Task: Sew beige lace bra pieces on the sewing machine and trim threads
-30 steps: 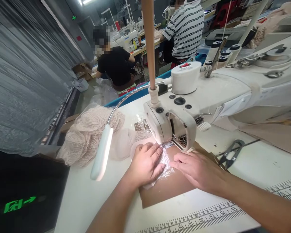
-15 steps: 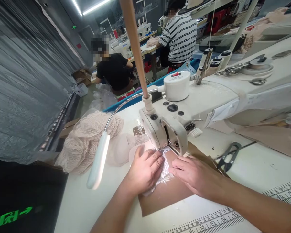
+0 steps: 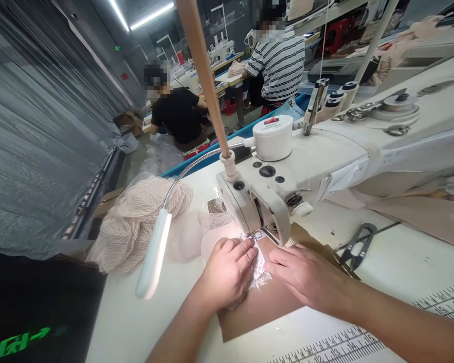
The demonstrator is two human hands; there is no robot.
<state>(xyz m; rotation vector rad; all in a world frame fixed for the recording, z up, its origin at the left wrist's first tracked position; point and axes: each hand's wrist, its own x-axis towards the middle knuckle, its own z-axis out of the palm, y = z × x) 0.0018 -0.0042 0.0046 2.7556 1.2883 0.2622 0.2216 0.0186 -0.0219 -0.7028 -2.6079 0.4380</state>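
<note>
Far to the left of the fingers of the left hand point(image 3: 227, 275), a silver-grey, pleated curtain point(image 3: 41, 126) hangs. Nearer, yet well apart from those fingers, a heaped bundle of beige, net-patterned lace point(image 3: 136, 222) sits on a smooth white tabletop point(image 3: 121, 322). Between the bundle and the fingers hangs a pale, stick-shaped lamp point(image 3: 155, 257) on a curved, ribbed metal neck. Well beyond the fingertips, in the background, sits a person in a black short-sleeved top point(image 3: 179, 116).

The left fingers are pressed together and slightly bent, lying over a small, shiny white, patterned piece of fabric point(image 3: 260, 267). Their tips are just beside the needle area of a large white sewing machine point(image 3: 325, 141). The piece lies between the two hands, on a flat brown sheet point(image 3: 272, 302). Far beyond them sits a person in a black-and-white striped shirt point(image 3: 282, 65).

The fingers of the right hand point(image 3: 302, 272) are close together and partly curled, their tips by the piece's right edge; whether they pinch it, I cannot tell. To their right lie dark metal thread snips point(image 3: 359, 247); nearer the viewer, a white ruler strip with black markings point(image 3: 344, 348)
</note>
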